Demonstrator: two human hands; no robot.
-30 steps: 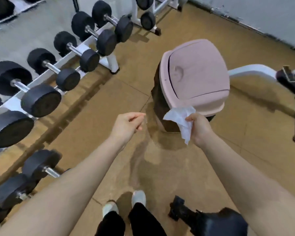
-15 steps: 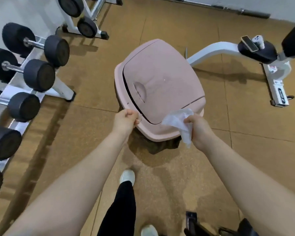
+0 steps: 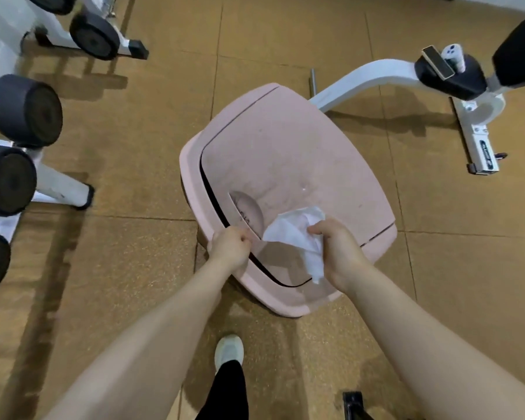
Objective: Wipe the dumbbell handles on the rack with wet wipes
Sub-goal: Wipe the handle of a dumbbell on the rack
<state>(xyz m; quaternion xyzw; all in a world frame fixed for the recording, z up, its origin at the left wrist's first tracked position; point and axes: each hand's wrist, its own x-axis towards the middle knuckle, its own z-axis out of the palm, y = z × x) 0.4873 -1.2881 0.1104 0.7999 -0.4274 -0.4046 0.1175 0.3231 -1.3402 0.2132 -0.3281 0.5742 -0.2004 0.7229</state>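
Observation:
A pink lidded bin [image 3: 300, 165] stands on the floor right below me. My right hand [image 3: 337, 253] grips a crumpled white wet wipe [image 3: 297, 234] over the near part of the bin's lid. My left hand [image 3: 229, 248] is closed at the lid's near left edge, by the finger recess; whether it grips the edge I cannot tell. Black dumbbells [image 3: 28, 110] lie on the white rack [image 3: 61, 189] at the far left, well away from both hands.
A white bench frame [image 3: 373, 74] with a black pad, a phone and a small white object on it stands at the upper right. Another white rack foot with a black weight [image 3: 94, 34] is at the top left. My shoe [image 3: 229, 350] is just below the bin.
I have stepped up to the bin, which now lies directly under my hands. My left hand went from the air to the lid's edge. The rack slid off to the left.

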